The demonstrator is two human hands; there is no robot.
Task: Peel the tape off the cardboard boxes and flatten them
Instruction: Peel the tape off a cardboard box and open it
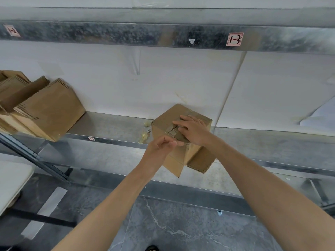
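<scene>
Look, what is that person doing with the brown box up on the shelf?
A person is peeling tape off a cardboard box on a metal shelf. The right hand presses on the box's top, while the left hand seems to pinch a tape end at the near edge. The box is not yet flattened. Flattened boxes lie stacked to the left, and crumpled tape scraps sit beside the box.

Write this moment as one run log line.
left hand: pinches tape; right hand: presses cardboard box; place: metal shelf edge
</scene>
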